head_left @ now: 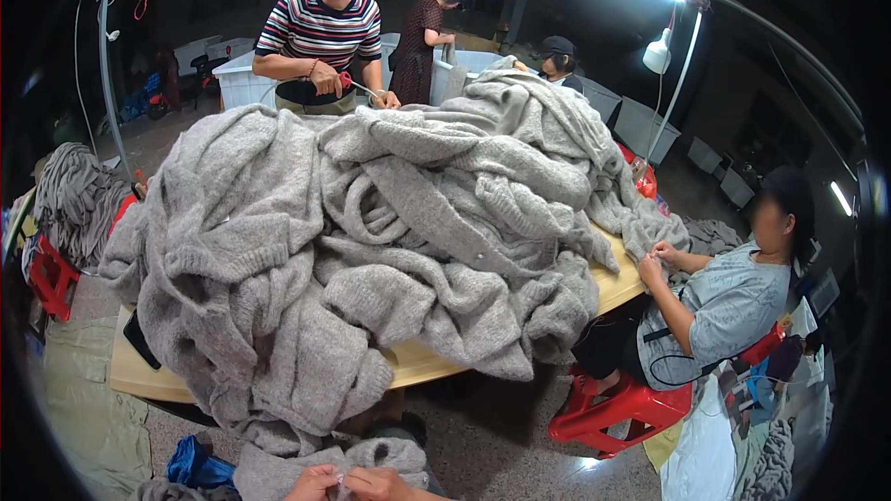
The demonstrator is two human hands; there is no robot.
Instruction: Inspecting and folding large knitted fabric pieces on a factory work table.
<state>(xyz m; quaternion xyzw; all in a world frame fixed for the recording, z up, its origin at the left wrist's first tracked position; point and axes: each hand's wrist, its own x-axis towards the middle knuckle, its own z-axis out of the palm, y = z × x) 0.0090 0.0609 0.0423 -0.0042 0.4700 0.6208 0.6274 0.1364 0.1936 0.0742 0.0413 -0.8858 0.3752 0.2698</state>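
Note:
At the lower edge, my left hand (316,482) and my right hand (376,484) are close together, fingers pinched over a grey knitted garment (269,469) in my lap. Both hands are closed on its knit; whether a thread or other small thing is between the fingertips is too small to tell. Part of this garment reaches up toward the table's near edge. Just beyond lies a large heap of similar grey knitted garments (408,204), with sleeves and ribbed edges folded over one another.
The heap covers most of a pale wooden table (422,362); a dark phone (139,343) lies at its left edge. A person on a red stool (622,413) handles knitwear at right; others stand or sit beyond. A blue bag (197,464) lies at lower left, another heap (79,204) farther left.

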